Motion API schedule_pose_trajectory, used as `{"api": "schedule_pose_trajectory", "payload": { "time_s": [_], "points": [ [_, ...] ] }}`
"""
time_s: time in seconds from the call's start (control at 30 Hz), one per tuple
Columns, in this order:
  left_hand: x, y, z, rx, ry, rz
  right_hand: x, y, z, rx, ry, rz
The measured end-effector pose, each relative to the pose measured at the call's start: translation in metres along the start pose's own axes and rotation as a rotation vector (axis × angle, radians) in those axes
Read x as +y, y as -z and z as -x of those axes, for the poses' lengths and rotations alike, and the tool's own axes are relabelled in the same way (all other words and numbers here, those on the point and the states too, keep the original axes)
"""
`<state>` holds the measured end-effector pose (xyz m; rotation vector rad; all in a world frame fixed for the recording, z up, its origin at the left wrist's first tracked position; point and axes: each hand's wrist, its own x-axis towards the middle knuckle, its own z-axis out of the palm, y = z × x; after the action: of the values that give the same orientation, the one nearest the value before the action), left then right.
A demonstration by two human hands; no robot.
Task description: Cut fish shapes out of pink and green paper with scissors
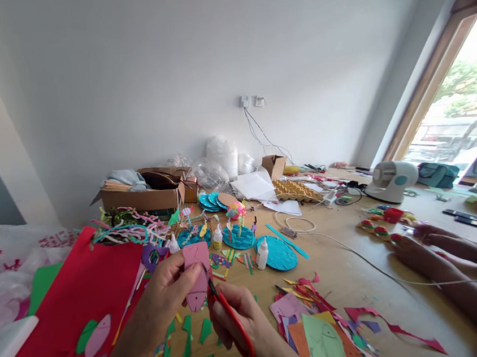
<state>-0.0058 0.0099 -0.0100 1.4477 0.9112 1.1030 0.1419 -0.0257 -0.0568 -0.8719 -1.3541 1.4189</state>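
A pink paper piece [198, 279] with drawn fish lines is pinched between the thumb and fingers of my left hand [176, 281]. Red-handled scissors [235, 321] are in my right hand [242, 314], their blades at the right edge of the pink paper. Below my hands lie green paper scraps [187, 337]. A light green sheet with a drawn fish [324, 342] rests on coloured paper to the right. Cut pink and green fish [97, 338] lie on red sheets [70, 301] at the left.
Behind my hands are blue discs [277, 253], a white glue bottle [262, 254] and small decorated models. A cardboard box [142, 197] stands further back. A white cable [357, 257] crosses the table [329, 271]. Another person's arms [447, 264] reach in from the right, near a white fan [392, 181].
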Motion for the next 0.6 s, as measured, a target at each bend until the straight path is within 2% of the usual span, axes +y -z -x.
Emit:
{"api": "schedule_pose_trajectory", "payload": {
  "time_s": [0.27,0.4,0.6],
  "points": [
    [-0.0005,0.0007,0.0037,-0.027,0.042,0.042,-0.0008,-0.0009,0.0015,-0.002,-0.001,0.02],
    [-0.0018,0.0025,0.0031,-0.035,0.016,0.052,-0.0006,-0.0013,0.0025,0.011,-0.013,0.061],
    [-0.0052,0.0057,0.0009,-0.119,0.042,0.045,-0.0024,0.0,0.0032,0.036,-0.006,0.141]
  ]
}}
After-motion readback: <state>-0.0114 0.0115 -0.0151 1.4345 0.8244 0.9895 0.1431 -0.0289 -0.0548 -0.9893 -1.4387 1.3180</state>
